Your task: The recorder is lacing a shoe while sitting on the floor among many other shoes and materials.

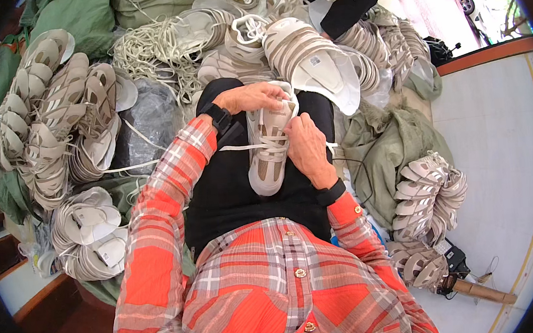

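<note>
On my lap, over black cloth, lies a beige and white sneaker upper (pixel 268 171), toe pointing toward me. A pale shoelace (pixel 272 148) crosses its front, with one loose end stretching left and another showing at the right. My left hand (pixel 253 96) is closed on the upper's collar and tongue at the far end. Against its right side, beside the eyelets, my right hand (pixel 307 149) is closed in a pinch; what lies between those fingertips is hidden.
Stacked uppers (pixel 59 112) heap up at the left, more nested uppers (pixel 315 67) ahead. A tangle of laces (pixel 152 53) lies at the far left-centre. Green sacks (pixel 397 139) surround me. At the lower right, a wooden stick (pixel 483 291) lies on the pale floor (pixel 493 146).
</note>
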A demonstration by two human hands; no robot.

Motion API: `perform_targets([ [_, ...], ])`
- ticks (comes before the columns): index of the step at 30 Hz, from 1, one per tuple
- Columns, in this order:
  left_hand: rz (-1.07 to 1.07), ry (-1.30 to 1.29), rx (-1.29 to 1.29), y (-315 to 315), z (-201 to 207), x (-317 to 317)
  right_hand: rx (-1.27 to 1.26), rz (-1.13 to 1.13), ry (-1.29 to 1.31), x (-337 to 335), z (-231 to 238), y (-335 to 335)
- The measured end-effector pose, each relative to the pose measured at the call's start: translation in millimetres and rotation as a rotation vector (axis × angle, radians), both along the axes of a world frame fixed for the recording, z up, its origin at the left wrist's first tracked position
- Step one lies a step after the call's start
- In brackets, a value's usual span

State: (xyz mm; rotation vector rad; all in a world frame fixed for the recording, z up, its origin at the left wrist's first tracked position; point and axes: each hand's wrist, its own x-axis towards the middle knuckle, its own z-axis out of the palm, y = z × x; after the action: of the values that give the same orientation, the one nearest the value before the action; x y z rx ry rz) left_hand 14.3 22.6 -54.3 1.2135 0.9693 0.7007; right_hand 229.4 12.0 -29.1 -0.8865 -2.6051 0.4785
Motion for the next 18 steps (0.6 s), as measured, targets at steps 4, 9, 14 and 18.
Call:
perform_targets([
  [4, -0.006, -0.032, -0.014, 1, -1, 1, -0.043, -0.002, 0.067, -7, -11, -4],
  [9, 0.008, -0.004, -0.029, 0, -3, 2, -0.195, -0.09, 0.151, -8, -2, -16],
  [14, -0.013, 0.046, -0.027, 4, -4, 2, -0.238, -0.021, 0.1, 0, 6, -11],
  [18, -0.033, 0.086, -0.034, 7, 4, 4, -0.253, -0.081, 0.031, -9, -2, -15],
])
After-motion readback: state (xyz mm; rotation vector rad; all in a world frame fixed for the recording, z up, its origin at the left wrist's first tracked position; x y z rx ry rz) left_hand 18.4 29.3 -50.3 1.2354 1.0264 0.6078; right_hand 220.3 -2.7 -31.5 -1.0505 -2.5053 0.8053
